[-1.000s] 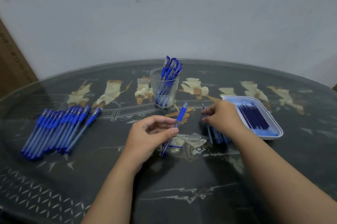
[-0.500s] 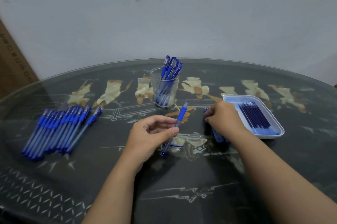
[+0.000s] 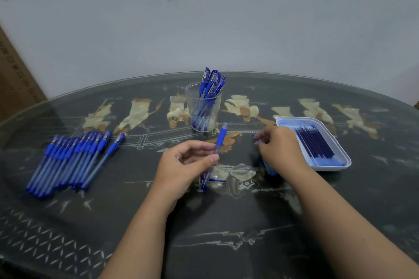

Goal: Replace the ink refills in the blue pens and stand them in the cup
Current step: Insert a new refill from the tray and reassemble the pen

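My left hand (image 3: 188, 165) pinches a blue pen (image 3: 220, 140) between thumb and fingers. The pen is tilted, its blue grip end pointing up toward the cup and its lower end near the table. My right hand (image 3: 280, 149) lies curled over a small pile of refills (image 3: 269, 169) just left of the white tray, its fingertips pinching a refill at the pile's far end. The clear cup (image 3: 203, 108) stands behind the hands with several capped blue pens (image 3: 210, 83) upright in it. In the white tray (image 3: 347, 160) lie several dark blue refills (image 3: 315, 144).
A row of several blue pens (image 3: 72, 160) lies side by side at the left of the glass-topped table (image 3: 204, 233). A small blue part (image 3: 218, 180) lies on the table under the held pen. A cardboard box (image 3: 13, 79) stands at the far left.
My right hand has brought its thin refill down onto the pile beside the tray, so the refill no longer stands out. My left hand keeps the pen almost still.
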{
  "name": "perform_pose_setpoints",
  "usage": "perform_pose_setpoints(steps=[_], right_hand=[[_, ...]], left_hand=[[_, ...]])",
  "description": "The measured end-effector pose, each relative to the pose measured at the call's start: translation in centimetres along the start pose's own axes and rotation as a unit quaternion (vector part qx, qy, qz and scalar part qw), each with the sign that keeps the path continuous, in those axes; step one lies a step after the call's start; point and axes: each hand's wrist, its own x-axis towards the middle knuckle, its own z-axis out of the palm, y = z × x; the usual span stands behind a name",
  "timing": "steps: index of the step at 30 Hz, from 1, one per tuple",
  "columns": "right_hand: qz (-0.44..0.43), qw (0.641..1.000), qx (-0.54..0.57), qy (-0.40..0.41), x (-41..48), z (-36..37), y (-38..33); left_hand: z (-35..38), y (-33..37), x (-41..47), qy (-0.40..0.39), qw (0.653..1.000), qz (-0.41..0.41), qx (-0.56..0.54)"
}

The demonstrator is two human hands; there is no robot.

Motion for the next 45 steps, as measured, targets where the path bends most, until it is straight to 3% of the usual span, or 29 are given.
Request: perform_pose_setpoints(steps=[6,10,16,29,32,34,37,41,45], right_hand=[[0.053,0.986,0.022,0.157,-1.6,-1.7,2.2],[0.123,0.988,-0.027,0.093,-0.4,-3.2,4.2],[0.136,0.988,-0.067,0.007,0.4,-3.3,4.7],[0.136,0.989,-0.041,0.049,-0.3,-2.3,4.7],[0.117,0.987,-0.009,0.113,-1.0,-3.1,3.6],[0.088,0.979,0.076,0.168,-2.0,-3.7,2.1],[0.068,0.937,0.295,0.177,-4.7,-4.4,-1.2],[0.117,0.764,0.632,0.056,-6.9,-4.8,-4.4],[0.124,0.656,0.745,0.008,-6.9,-4.8,-4.9]], left_hand=[[0.1,-0.1,0.0,0.031,0.999,0.018,-0.033],[0.4,-0.2,-0.1,0.028,0.999,0.024,-0.026],[0.5,-0.2,-0.1,0.024,0.999,0.026,-0.016],[0.6,-0.1,-0.2,0.025,0.999,0.020,-0.012],[0.6,-0.1,-0.2,0.025,0.999,0.022,-0.008],[0.6,-0.1,-0.2,0.024,0.999,0.021,-0.006],[0.7,0.0,-0.3,0.016,1.000,0.021,-0.002],[0.8,0.1,-0.4,-0.001,1.000,0.020,0.009],[0.8,0.1,-0.6,-0.017,1.000,0.006,0.012]])
